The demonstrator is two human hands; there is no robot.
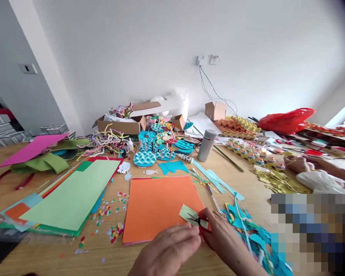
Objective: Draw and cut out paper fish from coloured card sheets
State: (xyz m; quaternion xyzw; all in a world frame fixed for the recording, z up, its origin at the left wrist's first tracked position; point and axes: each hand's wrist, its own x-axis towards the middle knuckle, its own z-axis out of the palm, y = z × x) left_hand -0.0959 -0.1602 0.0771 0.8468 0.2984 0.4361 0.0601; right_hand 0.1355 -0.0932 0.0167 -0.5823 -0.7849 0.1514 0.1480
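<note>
My right hand (pixel 215 230) is closed round the red handles of small scissors (pixel 197 220), whose dark blades are parted over a pale green paper piece (pixel 186 211). Faint outlines show on that piece. Beside the scissors, my left hand (pixel 171 249) reaches in from the bottom with its fingers close together near the piece's lower edge; what they hold, if anything, is hidden. Both hands are over the lower right of a stack of orange paper (pixel 158 203). A grey paper fish (pixel 150 172) and a blue cut sheet (pixel 174 167) lie behind the stack.
Green sheets (pixel 74 191) and confetti (pixel 115 230) lie left. A grey bottle (pixel 207 145), glue bottle (pixel 186 158) and blue wave-patterned crafts (pixel 144 158) stand or lie behind. Blue scraps (pixel 255 234) are at right, beyond them another person's hands (pixel 300 165).
</note>
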